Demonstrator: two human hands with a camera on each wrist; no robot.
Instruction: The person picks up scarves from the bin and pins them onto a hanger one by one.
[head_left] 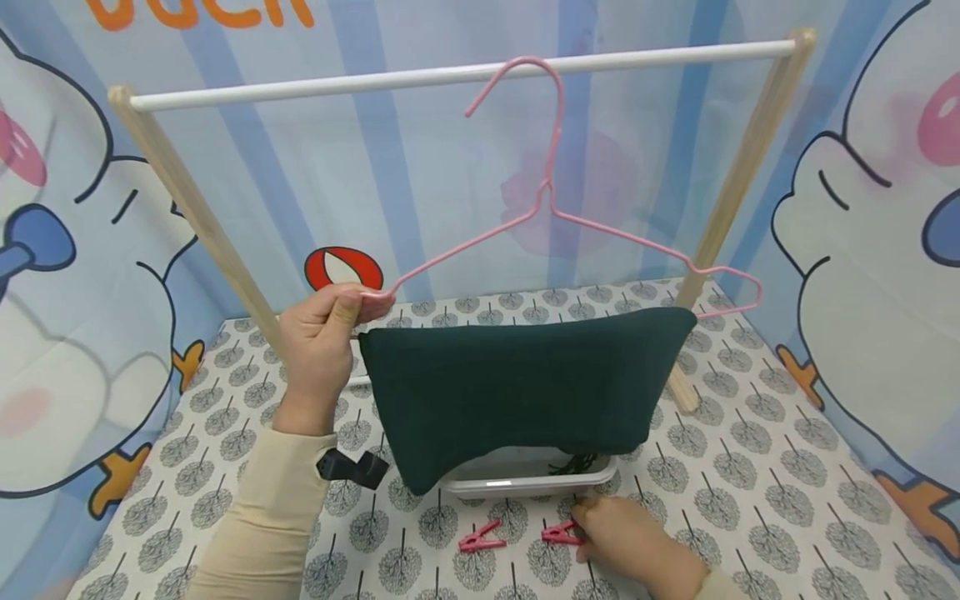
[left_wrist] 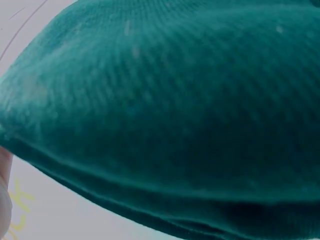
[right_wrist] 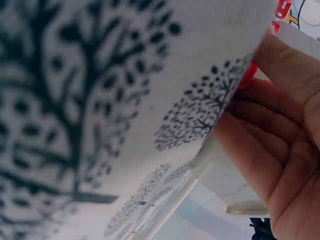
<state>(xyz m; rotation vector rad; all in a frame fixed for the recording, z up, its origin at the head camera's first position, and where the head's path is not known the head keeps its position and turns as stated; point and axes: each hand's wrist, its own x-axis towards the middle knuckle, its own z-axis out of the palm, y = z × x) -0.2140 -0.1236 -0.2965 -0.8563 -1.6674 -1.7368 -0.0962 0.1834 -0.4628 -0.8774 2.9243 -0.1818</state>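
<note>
My left hand [head_left: 322,333] pinches the left end of a pink wire hanger [head_left: 465,245] between thumb and fingers, holding it up over the table. A dark green cloth [head_left: 525,383] is draped over the hanger's lower bar; its ribbed weave fills the left wrist view. Low at the front, my right hand [head_left: 626,533] rests on the tablecloth with thumb and fingers around the end of a pink clothespin [head_left: 558,533]. Red bits of that clothespin [right_wrist: 247,76] show between the fingers in the right wrist view. A second pink clothespin [head_left: 480,537] lies just left of it.
Behind the hanger stands a rack with a white rail [head_left: 390,80] and wooden legs [head_left: 202,217]. The cloth partly hides a white tray [head_left: 525,486] with something dark in it. A tree-patterned tablecloth [head_left: 757,500] covers the table; printed curtains [head_left: 450,167] surround it.
</note>
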